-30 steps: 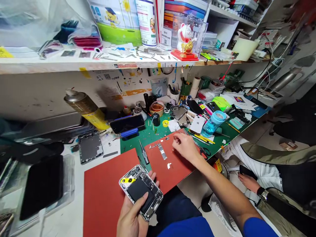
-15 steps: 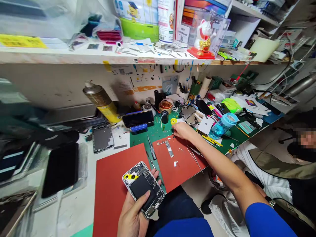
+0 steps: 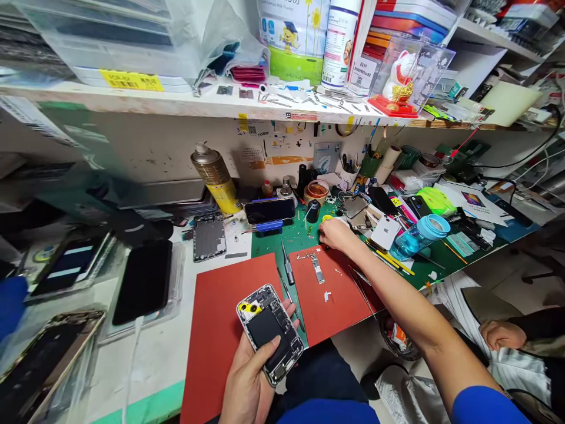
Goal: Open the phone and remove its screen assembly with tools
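Observation:
My left hand (image 3: 253, 377) holds an opened phone (image 3: 270, 335), its inside facing up, with the thumb lying across the black battery. Yellow pieces surround the two camera lenses at the phone's upper end. At the back edge of the right red mat (image 3: 348, 306), my right hand (image 3: 336, 234) reaches down with its fingers pinched together. What they grip is hidden, though something small and dark shows at the fingertips. Just behind that hand is a small yellow dish (image 3: 326, 218). A narrow circuit board (image 3: 317, 268) and a white scrap (image 3: 327, 297) lie on this mat.
A screwdriver (image 3: 288, 265) lies between the mats; tweezers (image 3: 364, 288) rest at the right. Behind stand a propped phone (image 3: 270, 210) and a spray can (image 3: 216, 179). A blue water bottle (image 3: 419, 237) stands right of my forearm. Another person's hand (image 3: 503, 334) shows at far right.
The view has swung left, so the bench sits further right in the picture. My left hand keeps its grip on the phone, and my right hand stays at the mat's back edge.

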Demonstrator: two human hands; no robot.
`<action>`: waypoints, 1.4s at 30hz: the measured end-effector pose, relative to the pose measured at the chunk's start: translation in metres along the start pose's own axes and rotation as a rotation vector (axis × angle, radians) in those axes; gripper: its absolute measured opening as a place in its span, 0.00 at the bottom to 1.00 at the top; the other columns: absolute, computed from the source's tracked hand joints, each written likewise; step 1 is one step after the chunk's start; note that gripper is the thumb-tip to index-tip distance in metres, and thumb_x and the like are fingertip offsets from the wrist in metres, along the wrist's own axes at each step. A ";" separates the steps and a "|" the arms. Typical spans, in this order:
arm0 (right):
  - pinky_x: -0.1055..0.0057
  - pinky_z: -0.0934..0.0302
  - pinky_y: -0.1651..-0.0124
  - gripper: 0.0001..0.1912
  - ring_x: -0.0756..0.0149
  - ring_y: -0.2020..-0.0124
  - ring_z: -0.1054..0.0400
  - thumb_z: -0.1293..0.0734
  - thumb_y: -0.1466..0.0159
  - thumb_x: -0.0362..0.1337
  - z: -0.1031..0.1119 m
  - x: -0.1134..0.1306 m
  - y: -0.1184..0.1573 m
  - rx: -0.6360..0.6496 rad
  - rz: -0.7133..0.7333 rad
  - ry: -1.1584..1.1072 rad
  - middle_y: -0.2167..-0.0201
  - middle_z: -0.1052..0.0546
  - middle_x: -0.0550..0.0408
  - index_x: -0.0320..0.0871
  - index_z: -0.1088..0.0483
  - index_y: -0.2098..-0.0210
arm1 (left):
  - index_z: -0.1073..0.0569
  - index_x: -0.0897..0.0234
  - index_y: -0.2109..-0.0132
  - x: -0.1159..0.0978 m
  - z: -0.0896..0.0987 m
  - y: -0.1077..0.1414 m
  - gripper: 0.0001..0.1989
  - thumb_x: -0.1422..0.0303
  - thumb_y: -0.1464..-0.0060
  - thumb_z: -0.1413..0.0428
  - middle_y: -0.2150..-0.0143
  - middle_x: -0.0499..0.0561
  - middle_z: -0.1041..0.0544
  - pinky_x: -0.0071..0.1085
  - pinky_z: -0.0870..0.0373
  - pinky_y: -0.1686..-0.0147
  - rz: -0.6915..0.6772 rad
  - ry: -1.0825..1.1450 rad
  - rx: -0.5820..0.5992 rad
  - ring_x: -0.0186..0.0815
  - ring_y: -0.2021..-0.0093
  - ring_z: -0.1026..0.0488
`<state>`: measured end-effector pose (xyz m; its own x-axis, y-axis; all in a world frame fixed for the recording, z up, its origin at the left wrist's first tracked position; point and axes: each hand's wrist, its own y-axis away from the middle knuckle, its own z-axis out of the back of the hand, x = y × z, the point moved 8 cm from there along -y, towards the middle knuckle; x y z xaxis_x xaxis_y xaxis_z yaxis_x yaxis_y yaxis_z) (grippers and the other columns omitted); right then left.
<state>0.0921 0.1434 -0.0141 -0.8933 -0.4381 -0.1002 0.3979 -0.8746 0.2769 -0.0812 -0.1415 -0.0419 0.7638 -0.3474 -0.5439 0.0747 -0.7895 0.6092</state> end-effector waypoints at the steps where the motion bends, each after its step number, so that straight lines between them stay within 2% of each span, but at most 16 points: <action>1: 0.51 0.27 0.43 0.17 0.54 0.46 0.24 0.29 0.26 0.44 0.000 0.001 -0.001 0.003 -0.001 0.004 0.44 0.22 0.46 0.40 0.25 0.44 | 0.31 0.53 0.28 -0.001 0.000 0.001 0.45 0.71 0.52 0.28 0.32 0.61 0.25 0.54 0.25 0.36 0.003 -0.008 -0.004 0.63 0.34 0.26; 7: 0.53 0.26 0.44 0.17 0.55 0.47 0.23 0.29 0.26 0.44 0.000 0.002 -0.005 0.025 -0.009 0.024 0.45 0.21 0.46 0.39 0.25 0.45 | 0.34 0.54 0.27 -0.011 -0.007 0.009 0.44 0.70 0.49 0.29 0.31 0.62 0.25 0.50 0.20 0.40 -0.028 -0.032 0.000 0.61 0.34 0.26; 15: 0.53 0.26 0.44 0.17 0.55 0.48 0.23 0.28 0.27 0.43 0.001 0.000 -0.008 0.038 -0.025 0.031 0.46 0.21 0.45 0.38 0.25 0.45 | 0.31 0.55 0.29 -0.006 0.004 0.002 0.44 0.69 0.52 0.27 0.31 0.62 0.25 0.49 0.15 0.49 -0.027 -0.067 -0.007 0.64 0.33 0.28; 21: 0.54 0.26 0.45 0.17 0.55 0.48 0.23 0.28 0.27 0.43 0.000 0.000 -0.007 0.039 -0.040 0.016 0.46 0.21 0.45 0.38 0.25 0.45 | 0.31 0.56 0.29 -0.007 0.001 0.005 0.41 0.68 0.49 0.29 0.30 0.62 0.26 0.50 0.18 0.44 -0.024 -0.047 0.001 0.62 0.32 0.28; 27: 0.54 0.26 0.45 0.16 0.57 0.50 0.22 0.28 0.27 0.44 0.016 -0.006 0.004 -0.044 -0.081 -0.033 0.49 0.20 0.47 0.37 0.24 0.48 | 0.29 0.59 0.30 -0.011 -0.002 0.004 0.38 0.70 0.47 0.30 0.31 0.63 0.25 0.53 0.30 0.31 -0.044 -0.006 0.033 0.59 0.31 0.29; 31: 0.61 0.31 0.47 0.11 0.55 0.53 0.21 0.36 0.23 0.37 0.036 -0.006 0.041 -0.177 -0.091 -0.119 0.56 0.18 0.42 0.37 0.23 0.53 | 0.29 0.59 0.31 -0.014 -0.003 0.006 0.35 0.71 0.45 0.31 0.31 0.63 0.26 0.56 0.34 0.29 -0.058 0.020 0.051 0.59 0.30 0.30; 33: 0.64 0.34 0.52 0.16 0.55 0.57 0.20 0.42 0.21 0.35 0.040 0.001 0.074 -0.244 -0.089 -0.186 0.60 0.17 0.41 0.39 0.23 0.53 | 0.28 0.59 0.32 -0.017 -0.002 0.005 0.35 0.72 0.45 0.32 0.31 0.63 0.26 0.58 0.35 0.29 -0.071 0.039 0.068 0.60 0.31 0.29; 35: 0.67 0.35 0.57 0.21 0.59 0.65 0.21 0.46 0.19 0.41 0.034 0.017 0.113 -0.274 -0.053 -0.269 0.66 0.17 0.48 0.44 0.24 0.59 | 0.27 0.60 0.33 -0.019 -0.001 0.005 0.33 0.72 0.44 0.32 0.30 0.63 0.27 0.59 0.37 0.28 -0.083 0.063 0.102 0.60 0.30 0.30; 38: 0.68 0.39 0.71 0.29 0.64 0.78 0.31 0.45 0.20 0.49 0.011 0.049 0.172 -0.277 0.013 -0.398 0.81 0.27 0.57 0.49 0.33 0.76 | 0.26 0.61 0.34 -0.023 0.002 0.004 0.30 0.73 0.43 0.34 0.30 0.63 0.27 0.58 0.41 0.26 -0.089 0.085 0.146 0.59 0.28 0.33; 39: 0.67 0.42 0.74 0.30 0.65 0.80 0.33 0.42 0.21 0.51 0.007 0.062 0.190 -0.325 0.081 -0.553 0.82 0.29 0.58 0.49 0.35 0.78 | 0.26 0.61 0.34 -0.024 0.002 0.005 0.30 0.74 0.43 0.34 0.29 0.63 0.27 0.58 0.41 0.26 -0.089 0.087 0.154 0.59 0.27 0.34; 40: 0.68 0.41 0.74 0.27 0.65 0.79 0.32 0.40 0.22 0.50 0.002 0.075 0.206 -0.340 0.138 -0.700 0.80 0.28 0.58 0.49 0.32 0.77 | 0.26 0.60 0.34 -0.025 0.003 0.005 0.30 0.74 0.43 0.34 0.29 0.63 0.28 0.59 0.41 0.26 -0.087 0.086 0.159 0.60 0.27 0.34; 42: 0.69 0.35 0.72 0.15 0.65 0.75 0.27 0.36 0.23 0.44 -0.007 0.096 0.228 -0.346 0.171 -0.946 0.73 0.21 0.58 0.49 0.24 0.64 | 0.26 0.60 0.35 -0.025 0.002 0.007 0.29 0.74 0.44 0.34 0.28 0.63 0.28 0.61 0.41 0.27 -0.076 0.075 0.165 0.61 0.27 0.34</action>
<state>0.0990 -0.0996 0.0326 -0.5580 -0.3499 0.7524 0.4400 -0.8935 -0.0892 -0.1012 -0.1394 -0.0250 0.8061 -0.2502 -0.5363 0.0324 -0.8862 0.4622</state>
